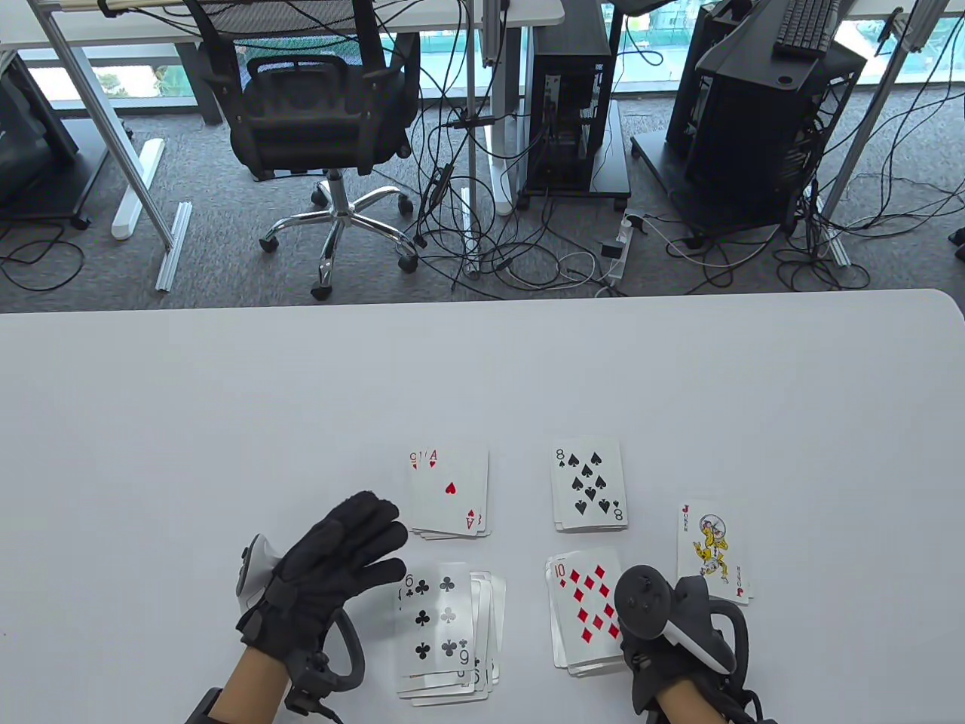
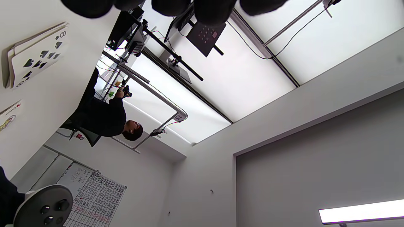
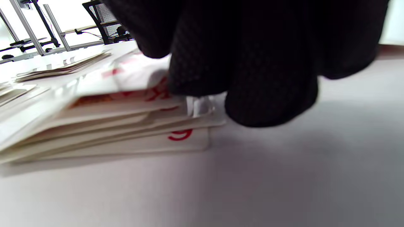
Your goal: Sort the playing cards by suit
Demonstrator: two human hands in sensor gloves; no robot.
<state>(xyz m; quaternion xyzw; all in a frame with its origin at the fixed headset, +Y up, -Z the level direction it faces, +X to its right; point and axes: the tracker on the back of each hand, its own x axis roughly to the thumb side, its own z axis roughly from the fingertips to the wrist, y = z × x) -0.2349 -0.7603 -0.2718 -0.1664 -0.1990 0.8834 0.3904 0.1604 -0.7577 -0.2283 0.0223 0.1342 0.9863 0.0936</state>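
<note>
Four suit piles and one loose card lie face up on the white desk [image 1: 226, 422]; hearts pile [image 1: 450, 494], ace on top, far left of the group; spades pile [image 1: 589, 486], eight on top, far right; clubs pile [image 1: 446, 630], six on top, near left, loosely fanned with edges stepping out to the right; diamonds pile [image 1: 584, 607], ten on top, near right; joker [image 1: 713, 550] set apart at the right, likely because it belongs to no suit.

Left hand [image 1: 332, 562]: fingers straight and spread, holding nothing, beside the clubs pile's left edge, probably poised to square it.

Right hand [image 1: 678, 630]: at the near right corner of the diamonds pile; the right wrist view shows the fingertips [image 3: 268, 104] curled down onto the corner of that stack, touching the top cards; whether this grip pinches a card or only presses and tidies, I cannot tell.

Sorting appears nearly complete; no unsorted deck is in view.
</note>
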